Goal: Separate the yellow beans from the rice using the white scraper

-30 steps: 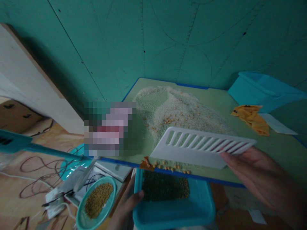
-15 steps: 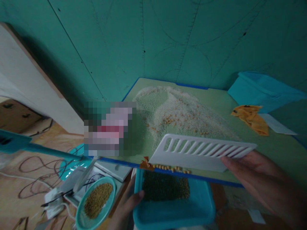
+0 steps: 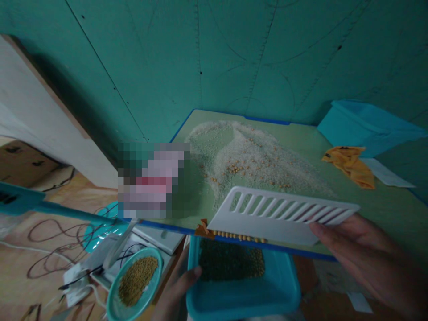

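Observation:
My right hand [image 3: 357, 249] is closed on the right end of a white slotted plastic board [image 3: 267, 223], its lower edge close to the front edge of the table [image 3: 187, 209]. Along that edge lies a row of yellow soybeans [image 3: 234, 235], right before the board. Below, my left hand [image 3: 182, 283] grips the left side of a teal plastic bin [image 3: 247, 303], thumb over the rim, other fingers mostly hidden. Dark green beans [image 3: 224, 263] and some soybeans fill the bin's far part. Behind the board spreads a pile of white grains [image 3: 264, 156] dotted with soybeans.
A blue bin [image 3: 364, 129], an orange cloth [image 3: 354, 167] and a white sheet [image 3: 388, 174] sit at the right. A blurred-out pinkish item [image 3: 154, 178] is at the table's left. Lower left, a teal basin [image 3: 138, 281] holds soybeans; cables [image 3: 50, 236] lie on the floor.
The board has moved slightly toward the table's front edge, pressing the soybeans into a tighter row there. My left hand and the bin have hardly moved.

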Action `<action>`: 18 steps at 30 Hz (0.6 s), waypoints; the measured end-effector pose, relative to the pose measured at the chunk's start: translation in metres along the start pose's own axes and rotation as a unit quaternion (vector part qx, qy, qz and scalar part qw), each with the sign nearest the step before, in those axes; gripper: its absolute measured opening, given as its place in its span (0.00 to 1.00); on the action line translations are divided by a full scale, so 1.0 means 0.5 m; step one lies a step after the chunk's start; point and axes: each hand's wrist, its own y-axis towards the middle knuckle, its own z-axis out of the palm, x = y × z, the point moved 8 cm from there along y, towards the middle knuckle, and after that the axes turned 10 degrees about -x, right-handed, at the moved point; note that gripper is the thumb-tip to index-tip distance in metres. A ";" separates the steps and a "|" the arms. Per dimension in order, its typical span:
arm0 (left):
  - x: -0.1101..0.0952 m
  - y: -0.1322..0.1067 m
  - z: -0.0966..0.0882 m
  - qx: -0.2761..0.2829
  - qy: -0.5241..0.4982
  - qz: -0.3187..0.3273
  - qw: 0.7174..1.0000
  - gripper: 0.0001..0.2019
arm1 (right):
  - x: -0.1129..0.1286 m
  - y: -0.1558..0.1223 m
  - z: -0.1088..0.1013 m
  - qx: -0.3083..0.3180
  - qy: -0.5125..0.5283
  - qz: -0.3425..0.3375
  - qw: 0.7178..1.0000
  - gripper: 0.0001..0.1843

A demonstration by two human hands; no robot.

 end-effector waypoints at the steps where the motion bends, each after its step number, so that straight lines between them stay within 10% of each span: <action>1: 0.000 0.001 -0.001 0.000 -0.001 0.004 1.000 0.33 | 0.000 0.001 0.001 0.000 -0.001 -0.001 1.000 0.20; 18: 0.003 -0.005 0.005 -0.026 -0.014 -0.024 0.999 0.34 | -0.010 -0.019 -0.027 -0.069 0.039 -0.010 0.997 0.16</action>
